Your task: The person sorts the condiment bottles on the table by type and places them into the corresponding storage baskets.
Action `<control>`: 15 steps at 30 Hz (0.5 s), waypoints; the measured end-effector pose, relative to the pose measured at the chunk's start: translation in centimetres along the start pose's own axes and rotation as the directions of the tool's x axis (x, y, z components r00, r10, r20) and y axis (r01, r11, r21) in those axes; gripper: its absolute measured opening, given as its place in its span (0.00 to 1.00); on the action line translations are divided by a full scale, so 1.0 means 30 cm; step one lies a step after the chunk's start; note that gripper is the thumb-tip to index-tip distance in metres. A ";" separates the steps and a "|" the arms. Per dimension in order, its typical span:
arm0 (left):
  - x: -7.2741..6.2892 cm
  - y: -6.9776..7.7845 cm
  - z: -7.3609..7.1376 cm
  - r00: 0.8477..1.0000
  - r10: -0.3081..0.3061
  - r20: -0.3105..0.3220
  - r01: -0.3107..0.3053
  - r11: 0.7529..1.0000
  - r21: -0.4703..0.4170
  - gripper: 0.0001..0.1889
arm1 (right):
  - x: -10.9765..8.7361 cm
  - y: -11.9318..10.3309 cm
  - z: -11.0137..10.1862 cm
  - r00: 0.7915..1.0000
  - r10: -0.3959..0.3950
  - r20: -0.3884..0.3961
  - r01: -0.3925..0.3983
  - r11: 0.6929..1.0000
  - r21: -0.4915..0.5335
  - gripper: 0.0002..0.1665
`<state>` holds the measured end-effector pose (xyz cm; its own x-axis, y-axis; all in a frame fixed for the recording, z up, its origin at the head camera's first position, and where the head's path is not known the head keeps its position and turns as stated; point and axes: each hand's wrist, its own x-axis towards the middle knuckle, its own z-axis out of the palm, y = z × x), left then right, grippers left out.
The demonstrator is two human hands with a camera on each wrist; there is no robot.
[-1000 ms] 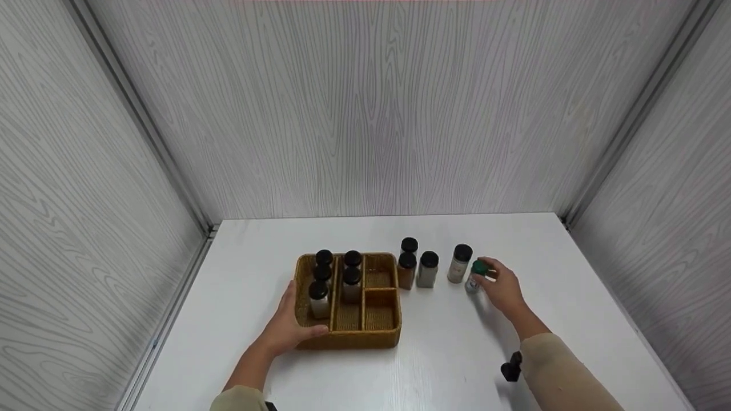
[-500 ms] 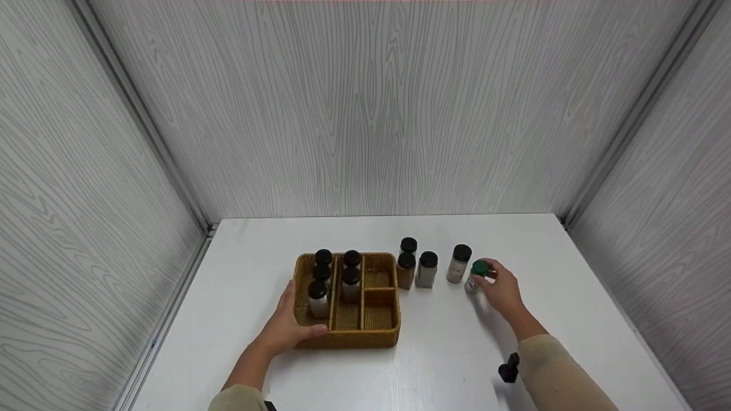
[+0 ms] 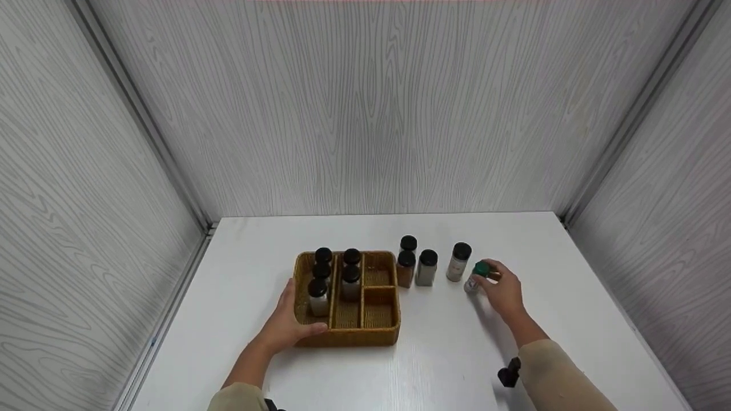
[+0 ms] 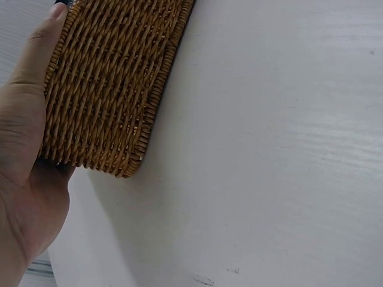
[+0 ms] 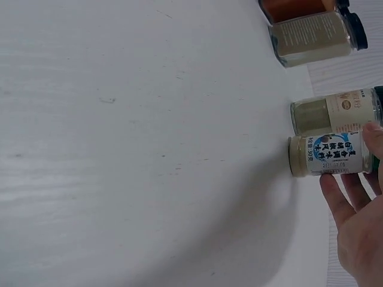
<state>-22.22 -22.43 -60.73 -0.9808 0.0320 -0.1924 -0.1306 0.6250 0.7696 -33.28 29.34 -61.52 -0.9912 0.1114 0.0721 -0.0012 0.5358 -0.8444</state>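
Green-capped jar (image 5: 326, 156): Chinese label, unreadable.

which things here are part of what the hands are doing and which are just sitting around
In hand:
- small green-capped spice jar, gripped by right hand
- woven wicker divided basket, held by left hand

Lying about:
- four black-capped jars on white table

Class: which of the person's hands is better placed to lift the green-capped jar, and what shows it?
The right hand: its fingers already curl round the green-capped jar. The left hand grips the wicker basket, far from that jar.
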 end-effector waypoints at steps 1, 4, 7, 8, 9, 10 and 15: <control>0.001 0.001 0.000 1.000 0.002 -0.001 -0.002 1.000 -0.001 0.80 | -0.002 -0.001 -0.001 1.000 0.002 0.001 -0.002 1.000 0.004 0.32; 0.004 0.002 0.001 1.000 0.005 -0.003 -0.005 1.000 -0.003 0.79 | -0.010 -0.008 -0.006 1.000 0.017 0.003 -0.017 1.000 0.018 0.33; 0.003 0.004 0.002 1.000 0.008 -0.005 -0.008 1.000 -0.003 0.79 | -0.022 -0.021 -0.014 1.000 0.019 0.015 -0.019 1.000 0.024 0.34; 0.002 0.004 0.002 1.000 0.009 -0.005 -0.009 1.000 -0.002 0.79 | -0.026 -0.027 -0.016 1.000 0.020 0.021 -0.021 0.999 0.025 0.34; 0.001 0.005 0.002 1.000 0.010 -0.004 -0.010 1.000 0.001 0.79 | -0.032 -0.033 -0.019 0.999 0.018 0.027 -0.019 0.999 0.030 0.35; 0.000 0.006 0.001 1.000 0.010 -0.002 -0.010 1.000 0.004 0.79 | -0.037 -0.039 -0.021 0.999 0.015 0.034 -0.017 0.999 0.035 0.36; -0.003 0.009 -0.003 1.000 0.014 0.005 -0.014 1.000 0.019 0.79 | -0.061 -0.061 -0.028 0.998 0.005 0.058 -0.008 0.999 0.048 0.38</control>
<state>-22.18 -22.32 -60.47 -0.9819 0.0445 -0.1842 -0.1137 0.6394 0.7604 -31.36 28.86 -59.65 -0.9972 0.0655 0.0364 0.0007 0.4943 -0.8693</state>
